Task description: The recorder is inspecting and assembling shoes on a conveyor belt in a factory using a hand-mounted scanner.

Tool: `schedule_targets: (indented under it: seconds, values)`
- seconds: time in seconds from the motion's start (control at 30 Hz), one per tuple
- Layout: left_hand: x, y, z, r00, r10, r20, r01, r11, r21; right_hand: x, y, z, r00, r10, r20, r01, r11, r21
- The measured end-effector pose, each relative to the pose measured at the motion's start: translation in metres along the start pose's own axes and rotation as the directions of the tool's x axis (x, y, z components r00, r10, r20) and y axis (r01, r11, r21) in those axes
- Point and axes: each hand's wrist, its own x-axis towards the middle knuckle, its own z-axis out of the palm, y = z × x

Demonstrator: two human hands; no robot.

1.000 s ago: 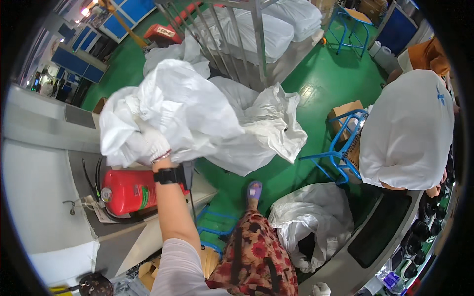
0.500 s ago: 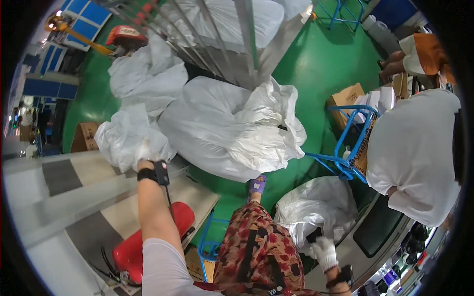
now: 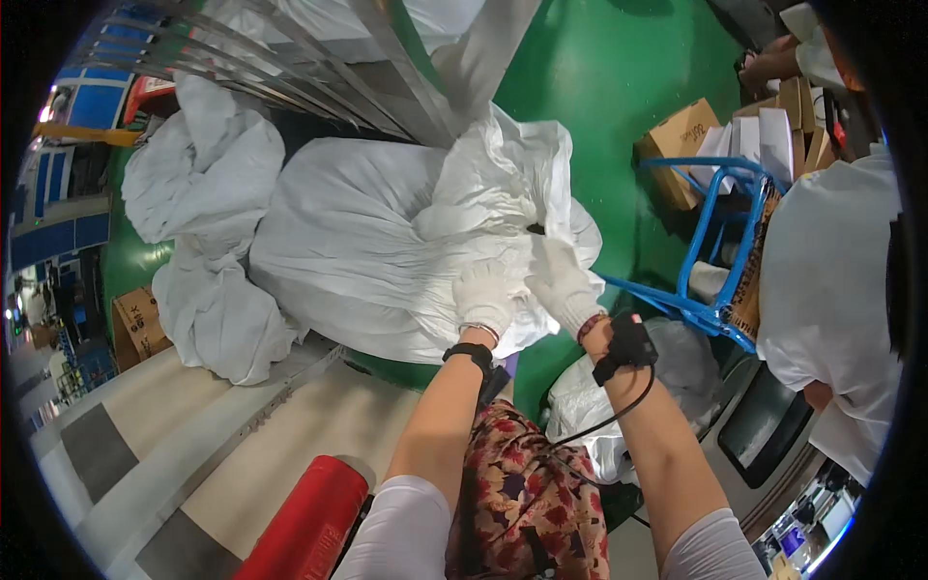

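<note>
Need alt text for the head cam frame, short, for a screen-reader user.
Seen from above, a person's gloved left hand and right hand press on the crumpled open top of a large white sack lying on a green floor. More white sacks lie to the left, a red fire extinguisher sits below, and a co-worker in a white shirt stands beside a blue metal frame at right.
</note>
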Motion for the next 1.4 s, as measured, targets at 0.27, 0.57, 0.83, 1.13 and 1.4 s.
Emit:
schedule_targets:
  seconds: [0.27, 0.57, 0.83, 1.13, 1.4]
  values:
    - [-0.073, -0.107, -0.055, 0.462, -0.838, 0.291, 0.839, 0.307, -0.449, -0.014, 0.024, -0.027, 0.779, 0.534, 0.328, -0.514, 0.844, -0.153]
    - [-0.158, -0.117, -0.067, 0.369, -0.923, -0.105, 0.213, 0.194, -0.958, 0.011, -0.063, 0.024, 0.807, -0.550, 0.216, 0.584, 0.798, -0.151]
    - [-0.164, -0.259, -0.036, 0.477, -0.778, 0.409, 0.660, 0.624, 0.417, -0.064, 0.009, 0.021, 0.802, 0.241, 0.546, -0.022, 0.926, -0.376]
    - [-0.089, 0.013, -0.086, 0.814, 0.538, -0.219, -0.581, 0.756, -0.302, -0.127, 0.024, 0.017, 0.960, 0.027, 0.279, 0.101, 0.896, -0.433]
    - [-0.024, -0.007, -0.012, 0.930, -0.147, 0.338, 0.147, 0.989, 0.027, -0.043, 0.075, 0.038, 0.991, 0.008, -0.132, 0.011, 0.990, 0.144]
